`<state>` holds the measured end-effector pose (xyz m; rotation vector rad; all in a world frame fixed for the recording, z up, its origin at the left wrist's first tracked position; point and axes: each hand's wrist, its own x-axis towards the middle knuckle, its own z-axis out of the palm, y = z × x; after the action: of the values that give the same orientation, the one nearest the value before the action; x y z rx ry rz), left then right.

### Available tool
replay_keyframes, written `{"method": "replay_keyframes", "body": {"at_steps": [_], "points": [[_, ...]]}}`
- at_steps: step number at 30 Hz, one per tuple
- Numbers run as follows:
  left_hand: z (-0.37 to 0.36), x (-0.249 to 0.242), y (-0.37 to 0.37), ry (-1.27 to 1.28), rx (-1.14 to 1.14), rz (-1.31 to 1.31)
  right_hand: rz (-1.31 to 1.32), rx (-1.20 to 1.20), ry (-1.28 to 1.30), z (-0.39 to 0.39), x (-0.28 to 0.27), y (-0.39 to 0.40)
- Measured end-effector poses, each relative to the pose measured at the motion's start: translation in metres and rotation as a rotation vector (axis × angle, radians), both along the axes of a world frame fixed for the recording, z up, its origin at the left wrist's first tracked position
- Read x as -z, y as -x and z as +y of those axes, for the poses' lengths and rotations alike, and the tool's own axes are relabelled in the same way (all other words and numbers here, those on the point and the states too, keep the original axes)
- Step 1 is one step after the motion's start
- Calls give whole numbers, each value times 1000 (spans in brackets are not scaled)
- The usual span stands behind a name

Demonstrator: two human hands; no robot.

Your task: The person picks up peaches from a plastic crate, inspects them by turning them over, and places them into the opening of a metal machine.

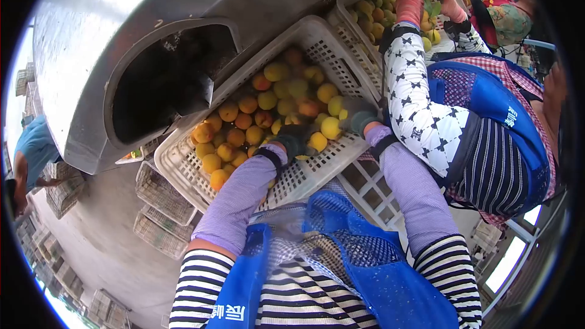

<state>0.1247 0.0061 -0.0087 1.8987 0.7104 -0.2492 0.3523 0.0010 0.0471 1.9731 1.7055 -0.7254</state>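
Note:
A white plastic crate (321,173) lies tilted in front of me, holding many yellow-orange peaches (242,121). My left hand (296,139), in a dark glove, reaches over the crate's near side among the fruit. My right hand (359,116), also gloved, is at the crate's right side, close against a yellow peach (330,128). Both sets of fingers are dark and blurred, so their grip does not show. Another yellow peach (317,141) sits between my hands.
A large metal machine with a dark opening (164,79) stands behind the crate. At right, a co-worker's gloved hands (420,5) are over a second crate (356,33) of fruit. Stacked crates (161,192) stand on the floor at left, with another person (35,152) beyond.

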Motion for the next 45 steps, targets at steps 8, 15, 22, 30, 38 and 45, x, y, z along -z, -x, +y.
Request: {"method": "replay_keyframes", "body": {"at_steps": [8, 15, 22, 30, 38, 45], "points": [[-53, -81, 152, 922, -884, -728, 1439, 854, 234, -20, -83, 79], [-83, -161, 183, 1029, -1151, -1075, 1492, 102, 120, -27, -126, 174], [-70, -210, 169, 983, -1287, -1190, 1445, 118, -21, 0, -179, 189], [-55, -200, 180, 1083, -1294, -1296, 1392, -59, -261, 13, -168, 193], [-25, -211, 177, 836, -1298, -1232, 1238, 164, -472, 28, -175, 225], [-39, -170, 200, 685, -1392, -1359, 938, -42, -968, 94, -135, 262]]}}
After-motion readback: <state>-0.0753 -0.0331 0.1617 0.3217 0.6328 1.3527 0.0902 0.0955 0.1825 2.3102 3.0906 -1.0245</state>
